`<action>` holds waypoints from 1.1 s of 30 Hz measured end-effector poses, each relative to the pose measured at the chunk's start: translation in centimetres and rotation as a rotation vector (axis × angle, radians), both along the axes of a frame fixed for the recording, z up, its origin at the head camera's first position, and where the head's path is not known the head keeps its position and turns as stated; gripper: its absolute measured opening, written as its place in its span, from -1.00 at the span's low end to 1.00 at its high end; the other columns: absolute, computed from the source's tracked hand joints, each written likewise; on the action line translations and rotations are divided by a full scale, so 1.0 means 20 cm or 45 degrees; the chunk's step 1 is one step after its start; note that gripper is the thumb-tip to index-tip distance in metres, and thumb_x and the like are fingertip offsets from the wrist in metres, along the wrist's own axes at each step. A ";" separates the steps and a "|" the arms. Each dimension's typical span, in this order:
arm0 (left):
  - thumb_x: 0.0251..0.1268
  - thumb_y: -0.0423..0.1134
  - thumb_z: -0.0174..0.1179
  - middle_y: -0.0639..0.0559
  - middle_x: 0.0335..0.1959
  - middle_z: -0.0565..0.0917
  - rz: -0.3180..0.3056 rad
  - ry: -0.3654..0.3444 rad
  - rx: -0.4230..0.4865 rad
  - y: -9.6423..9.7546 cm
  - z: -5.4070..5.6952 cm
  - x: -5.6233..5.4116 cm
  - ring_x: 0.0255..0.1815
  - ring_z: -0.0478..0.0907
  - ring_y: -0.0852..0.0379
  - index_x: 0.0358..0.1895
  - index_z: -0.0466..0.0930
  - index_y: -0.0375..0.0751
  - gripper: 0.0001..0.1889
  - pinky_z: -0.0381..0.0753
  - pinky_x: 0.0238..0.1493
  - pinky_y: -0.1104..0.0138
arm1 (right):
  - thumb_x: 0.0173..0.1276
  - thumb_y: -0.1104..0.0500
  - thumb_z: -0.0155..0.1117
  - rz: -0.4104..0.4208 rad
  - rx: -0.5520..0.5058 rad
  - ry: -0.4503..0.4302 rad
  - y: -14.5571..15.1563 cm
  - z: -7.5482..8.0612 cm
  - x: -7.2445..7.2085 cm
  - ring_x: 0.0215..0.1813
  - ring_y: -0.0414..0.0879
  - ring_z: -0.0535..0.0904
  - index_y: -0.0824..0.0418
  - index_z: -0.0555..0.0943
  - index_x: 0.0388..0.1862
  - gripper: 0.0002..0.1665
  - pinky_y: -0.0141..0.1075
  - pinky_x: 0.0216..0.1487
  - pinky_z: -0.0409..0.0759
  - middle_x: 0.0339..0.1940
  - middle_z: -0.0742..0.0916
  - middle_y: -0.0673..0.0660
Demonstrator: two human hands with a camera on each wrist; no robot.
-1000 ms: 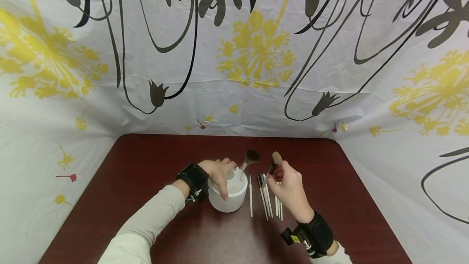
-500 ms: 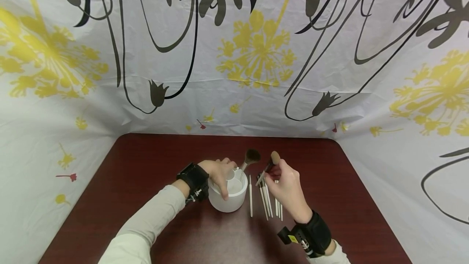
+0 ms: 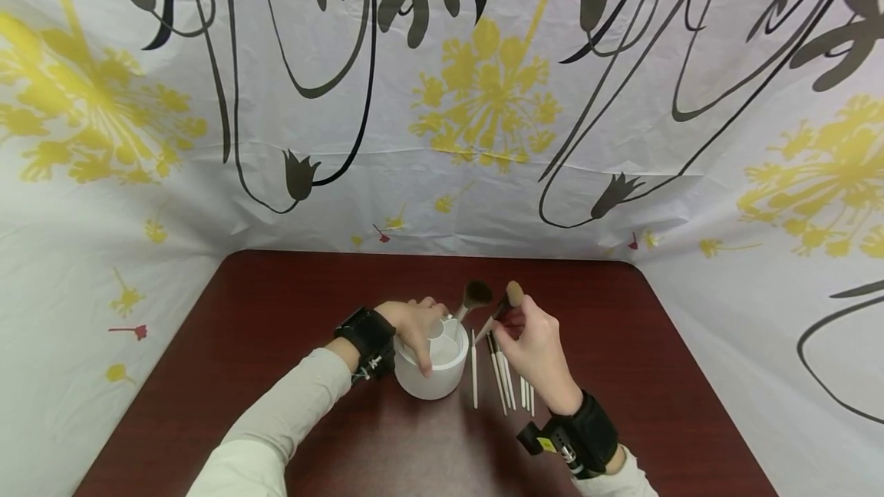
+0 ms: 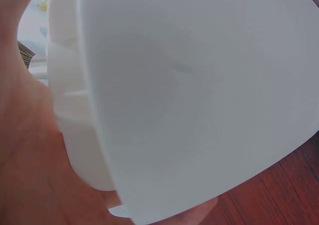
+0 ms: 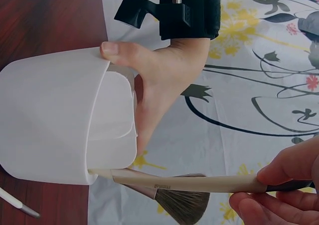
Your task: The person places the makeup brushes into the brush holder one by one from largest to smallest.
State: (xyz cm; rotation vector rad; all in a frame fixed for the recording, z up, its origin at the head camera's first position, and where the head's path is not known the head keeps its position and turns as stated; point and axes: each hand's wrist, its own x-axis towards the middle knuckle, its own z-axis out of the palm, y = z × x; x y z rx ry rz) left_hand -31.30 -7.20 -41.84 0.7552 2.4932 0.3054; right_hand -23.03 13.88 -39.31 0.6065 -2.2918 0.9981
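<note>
Left arm point(image 3: 276, 409) reaches diagonally from lower left across the bench point(image 3: 345, 443). The left hand point(image 3: 413, 324) arches over the white holder point(image 3: 430, 383) and grasps it at the rim, thumb along the near outer wall, other fingers over the far side. Right forearm point(image 3: 565, 396) angles in from lower right; the right hand point(image 3: 537, 343) is raised above the bench, pinching a pale-handled brush point(image 5: 214, 183) between thumb and fingers by its dark section. This brush slants, tan bristles point(image 3: 514, 292) up and away, handle end aimed at the holder and close to its rim; contact cannot be determined. A dark-bristled brush point(image 3: 476, 294) stands tilted in the holder, head leaning out to the right. Slim brushes point(image 3: 507, 390) lie on the bench right of the holder, one set apart nearest it. Each wrist bears a black band point(image 3: 366, 337).
</note>
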 end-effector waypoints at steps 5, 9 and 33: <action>-0.58 0.10 0.52 -0.03 0.17 0.28 -0.001 0.000 -0.009 0.00 0.00 0.00 0.10 0.28 -0.07 0.27 0.20 -0.03 0.09 0.38 -0.02 0.19 | -0.07 0.46 0.36 0.003 -0.004 0.007 -0.01 0.00 -0.01 -0.45 -0.13 0.60 0.37 0.47 -0.27 -0.65 -0.36 -0.47 0.56 -0.47 0.63 0.15; -0.58 0.10 0.52 -0.03 0.17 0.29 0.001 -0.005 -0.007 0.00 0.00 0.00 0.10 0.28 -0.07 0.27 0.20 -0.04 0.09 0.38 -0.02 0.19 | -0.07 0.46 0.37 -0.002 -0.008 0.002 -0.02 0.01 -0.01 -0.45 -0.12 0.61 0.39 0.48 -0.26 -0.64 -0.34 -0.47 0.56 -0.47 0.64 0.16; -0.59 0.10 0.51 -0.02 0.12 0.31 -0.004 0.022 -0.009 0.00 0.00 0.00 0.05 0.31 -0.06 0.25 0.22 -0.04 0.07 0.38 -0.05 0.22 | -0.02 0.46 0.33 0.080 -0.028 -0.094 -0.08 -0.05 -0.04 -0.36 -0.09 0.65 0.41 0.44 -0.14 -0.59 -0.36 -0.38 0.59 -0.34 0.65 0.21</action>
